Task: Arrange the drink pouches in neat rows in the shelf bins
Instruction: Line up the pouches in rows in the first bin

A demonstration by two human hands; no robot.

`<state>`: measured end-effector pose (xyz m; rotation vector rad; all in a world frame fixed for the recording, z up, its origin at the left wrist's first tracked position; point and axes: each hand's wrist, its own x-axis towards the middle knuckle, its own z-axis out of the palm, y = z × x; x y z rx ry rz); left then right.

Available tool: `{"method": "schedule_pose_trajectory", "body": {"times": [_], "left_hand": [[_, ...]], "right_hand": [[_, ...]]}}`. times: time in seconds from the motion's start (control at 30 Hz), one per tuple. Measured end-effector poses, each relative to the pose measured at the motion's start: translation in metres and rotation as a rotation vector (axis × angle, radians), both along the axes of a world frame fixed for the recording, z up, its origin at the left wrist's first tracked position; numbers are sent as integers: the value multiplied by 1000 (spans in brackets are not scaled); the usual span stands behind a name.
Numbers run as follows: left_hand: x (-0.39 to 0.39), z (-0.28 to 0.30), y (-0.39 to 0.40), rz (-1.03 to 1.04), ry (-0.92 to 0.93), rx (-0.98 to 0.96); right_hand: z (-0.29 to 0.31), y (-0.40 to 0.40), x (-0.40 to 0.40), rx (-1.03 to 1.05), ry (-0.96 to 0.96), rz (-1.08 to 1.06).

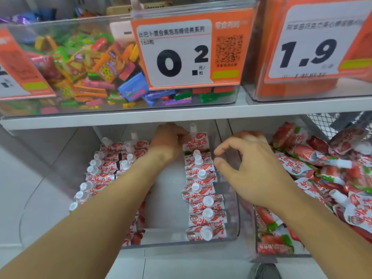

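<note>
In the clear bin [237,228] on the lower shelf [120,119], 2 rows of drink pouches [104,168] stand along its left wall, and 1 row [203,198] runs front to back near its right wall. The left hand [169,140] reaches to the back edge, its fingers curled round the rearmost pouch [196,140] just under the cap. The right hand [253,166] hovers by the right wall, fingers loosely curled, holding nothing. Loose pouches [326,168] fill the basket at the right. They look soft, light and slick; gripping at the stiff spout seems safest.
</note>
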<state>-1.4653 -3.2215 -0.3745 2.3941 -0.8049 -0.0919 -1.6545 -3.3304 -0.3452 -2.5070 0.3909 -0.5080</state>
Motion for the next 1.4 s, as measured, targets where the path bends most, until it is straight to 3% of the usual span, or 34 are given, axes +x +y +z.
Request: {"method": "schedule_pose_trajectory", "body": {"times": [0.2,0.43,0.5,0.6,0.67,0.77,0.97,1.1,1.27,1.4], "left_hand": [[2,-3,-7,-134,-111,196],[-5,-10,-1,-91,42,159],[-14,-4,4,-56,161,92],[-37,0,13,116,571,-75],[-54,-1,22,150,811,-9],[-73,-6,30,133,945,-26],[-70,10,29,230,931,-103],[-67,4,36,188,789,10],[-62,-7,22,219,757,-184],[-55,-11,-2,318,593,-293]], "right_hand": [[0,1,2,-10,2,5],[0,6,5,-4,-2,-35],[0,6,4,-2,3,-32],[1,4,1,1,11,-9],[1,2,-1,3,20,9],[1,0,-3,12,31,27],[3,2,-3,18,34,21],[3,1,-4,31,51,26],[3,1,-3,32,50,33],[2,0,-4,39,30,39]]}}
